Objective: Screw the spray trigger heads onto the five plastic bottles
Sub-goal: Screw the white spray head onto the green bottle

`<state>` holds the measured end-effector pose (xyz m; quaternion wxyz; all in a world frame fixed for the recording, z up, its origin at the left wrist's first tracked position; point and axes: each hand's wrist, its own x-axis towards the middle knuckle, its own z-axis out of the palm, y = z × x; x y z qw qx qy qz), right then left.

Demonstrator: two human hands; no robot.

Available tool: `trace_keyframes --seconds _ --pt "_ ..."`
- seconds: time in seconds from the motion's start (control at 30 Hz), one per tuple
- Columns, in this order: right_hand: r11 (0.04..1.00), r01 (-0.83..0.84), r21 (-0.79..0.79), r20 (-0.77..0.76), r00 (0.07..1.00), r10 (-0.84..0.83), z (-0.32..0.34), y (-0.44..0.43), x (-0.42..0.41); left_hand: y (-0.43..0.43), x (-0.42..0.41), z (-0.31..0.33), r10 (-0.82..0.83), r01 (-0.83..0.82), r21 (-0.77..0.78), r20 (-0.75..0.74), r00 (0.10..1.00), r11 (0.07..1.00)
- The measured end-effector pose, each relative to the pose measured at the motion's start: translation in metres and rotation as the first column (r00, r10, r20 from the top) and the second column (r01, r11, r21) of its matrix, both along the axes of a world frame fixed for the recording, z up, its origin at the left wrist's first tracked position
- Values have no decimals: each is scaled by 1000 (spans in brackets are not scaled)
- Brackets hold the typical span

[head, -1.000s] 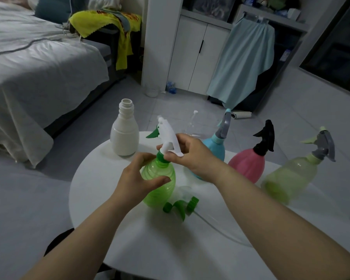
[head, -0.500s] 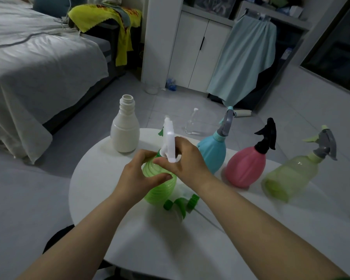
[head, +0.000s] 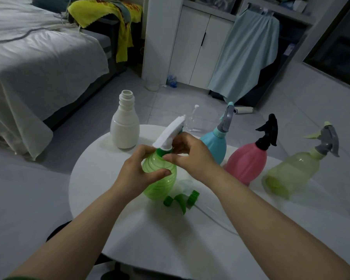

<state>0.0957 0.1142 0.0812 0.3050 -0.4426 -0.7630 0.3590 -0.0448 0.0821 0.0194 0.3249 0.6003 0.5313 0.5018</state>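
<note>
Judging by the caps, bottle 4 of 5. Left hand (head: 138,170) wraps green bottle (head: 160,184), mid-surface (head: 150,239). Right hand (head: 190,156) pinches collar of white trigger head (head: 170,132) on its neck. Next: twist till snug, w/o cross-threading. Then loose green head (head: 180,200) goes on open white bottle (head: 125,126), back-left.

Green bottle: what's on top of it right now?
A white trigger head stands on the neck of the green bottle, over a green collar. The right hand pinches that collar, so its fingers hide whether the threads are seated.
</note>
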Motion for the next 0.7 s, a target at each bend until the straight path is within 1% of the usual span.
trace_keyframes --seconds 0.07,0.13,0.23,0.3,0.4,0.47,0.5,0.53,0.57,0.6,0.67,0.7 --pt "1000 0 -4 -13 1000 0 -3 0 -1 0 -6 1 -70 70 -21 10 997 997" --pt "998 -16 -60 -44 999 13 -3 1 -2 0 -15 4 -169 170 -57 19 985 984" --pt "982 -49 -183 -177 984 16 -4 3 -2 3 -22 8 -236 235 -96 9 972 967" --pt "979 -54 -197 -192 981 16 -4 3 0 3 -21 9 -209 209 -83 -1 978 974" --pt "993 -18 -114 -64 998 11 -7 1 2 -2 -8 2 -48 47 -22 -52 997 999" --pt "996 26 -83 -33 999 -28 -6 0 2 -6 2 -1 61 -61 5 -74 995 998" --pt "995 39 -87 -35 999 -42 -5 0 2 -7 4 -1 79 -79 6 -77 994 997" --pt "994 42 -99 -37 998 -45 -3 0 3 -6 2 1 61 -61 -2 -75 995 998" --pt "993 35 -116 -30 999 -39 -1 1 3 -4 -3 3 3 -4 -23 -70 998 1000" --pt "991 21 -132 -10 1000 -23 2 3 4 -2 -10 6 -82 78 -60 -70 994 995" --pt "986 -12 -166 46 999 20 9 7 6 4 -23 13 -259 239 -176 -104 960 955" --pt "984 -25 -179 69 997 38 12 9 6 6 -25 15 -315 282 -226 -127 941 933"
